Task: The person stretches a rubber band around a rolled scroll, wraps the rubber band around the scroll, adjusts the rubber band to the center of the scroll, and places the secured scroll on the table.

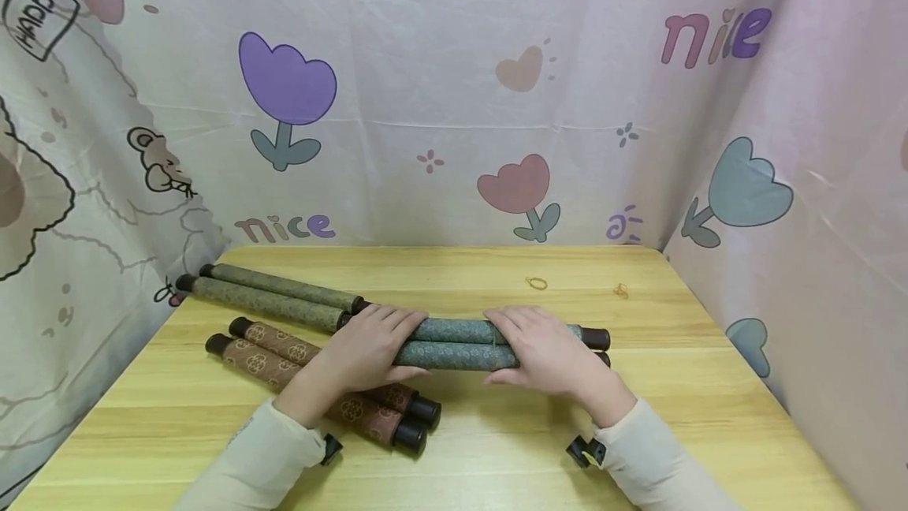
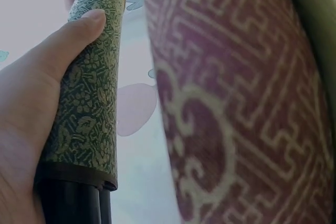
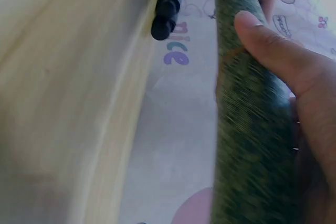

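Left hand [image 1: 372,349] and right hand [image 1: 546,349] curl fingers round blue scrolls [image 1: 457,353], long axis lying sideways below frame centre.

Wood-grain worktop [image 1: 709,432]. Two olive rolls [image 1: 268,301] lie far left, two brown rolls [image 1: 258,363] nearer; two thin loops [image 1: 620,290] far right.

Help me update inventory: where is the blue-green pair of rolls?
In the head view, the blue-green pair is just right of centre, right of the green pair, held by the left hand and right hand.
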`<state>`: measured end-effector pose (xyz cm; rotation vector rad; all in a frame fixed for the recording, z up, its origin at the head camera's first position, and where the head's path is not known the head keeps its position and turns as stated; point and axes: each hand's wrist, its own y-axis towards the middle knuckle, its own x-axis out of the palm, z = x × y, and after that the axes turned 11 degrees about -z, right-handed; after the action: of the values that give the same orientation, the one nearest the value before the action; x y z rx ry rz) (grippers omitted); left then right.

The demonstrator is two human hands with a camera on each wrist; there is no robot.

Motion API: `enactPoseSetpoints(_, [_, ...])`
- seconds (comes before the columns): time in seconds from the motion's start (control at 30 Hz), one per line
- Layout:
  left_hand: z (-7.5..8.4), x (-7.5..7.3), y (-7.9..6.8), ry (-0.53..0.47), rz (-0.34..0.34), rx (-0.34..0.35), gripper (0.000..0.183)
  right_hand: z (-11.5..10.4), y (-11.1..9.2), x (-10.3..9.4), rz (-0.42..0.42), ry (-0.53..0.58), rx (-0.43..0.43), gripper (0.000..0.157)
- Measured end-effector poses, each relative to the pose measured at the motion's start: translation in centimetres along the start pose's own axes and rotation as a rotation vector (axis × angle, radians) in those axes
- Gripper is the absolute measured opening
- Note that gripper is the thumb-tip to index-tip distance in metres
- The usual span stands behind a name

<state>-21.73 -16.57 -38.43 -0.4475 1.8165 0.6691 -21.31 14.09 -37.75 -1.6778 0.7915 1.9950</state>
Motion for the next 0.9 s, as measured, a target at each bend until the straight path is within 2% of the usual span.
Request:
enactPoseSetpoints(0.27, [-0.3, 0.4, -0.1, 0.004, -0.003, -0.005, 0.083, 1.0, -0.5, 0.0, -0.051, 0.01, 0.056, 0.087])
enactPoseSetpoints(0.47, [0.0, 0.3, 0.1, 0.0, -0.007, 0.002, 0.083, 0.5, -0.1, 0.3, -0.059, -0.027, 0.029, 0.081])
enactPoseSetpoints(0.6, [0.1, 0.5, 0.1, -0.005, 0.011, 0.003, 0.083, 0.1, 0.1, 0.4, -0.033, -0.034, 0.011, 0.081])
enactPoseSetpoints(0.8, [0.4, 0.6, 0.4, -0.013, 0.055, 0.02, 0.082, -0.6, 0.4, 0.2, 0.053, -0.024, -0.024, 0.081])
enactPoseSetpoints(0.9, [0.7, 0.6, 0.5, -0.024, 0.053, 0.025, 0.081, -0.9, 0.6, 0.2, 0.075, -0.033, -0.049, 0.081])
